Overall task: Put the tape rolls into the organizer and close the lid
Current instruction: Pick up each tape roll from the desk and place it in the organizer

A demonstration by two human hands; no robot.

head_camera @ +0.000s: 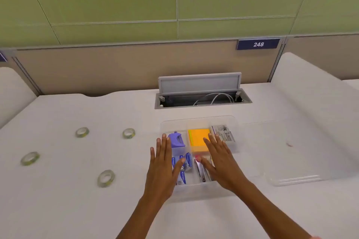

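Observation:
A clear plastic organizer (234, 122) stands uncovered on the white table in front of me, its compartments holding stationery. Its clear lid (295, 172) lies flat on the table to the right of it. Several rolls of clear tape lie on the table to the left: one far left (82, 132), one nearer the organizer (129, 133), one at the left edge (30, 158), one closest to me (106, 178). My left hand (163, 168) hovers flat over the organizer's left side, fingers straight. My right hand (220, 163) is spread flat over its right side. Neither holds anything.
Inside the organizer lie a purple staple remover (175, 138), orange sticky notes (198, 137), blue staple boxes (187, 161) and a printed packet (223, 132). Behind it, a cable hatch (202, 98) stands with its flap up. White padded dividers rise at both sides.

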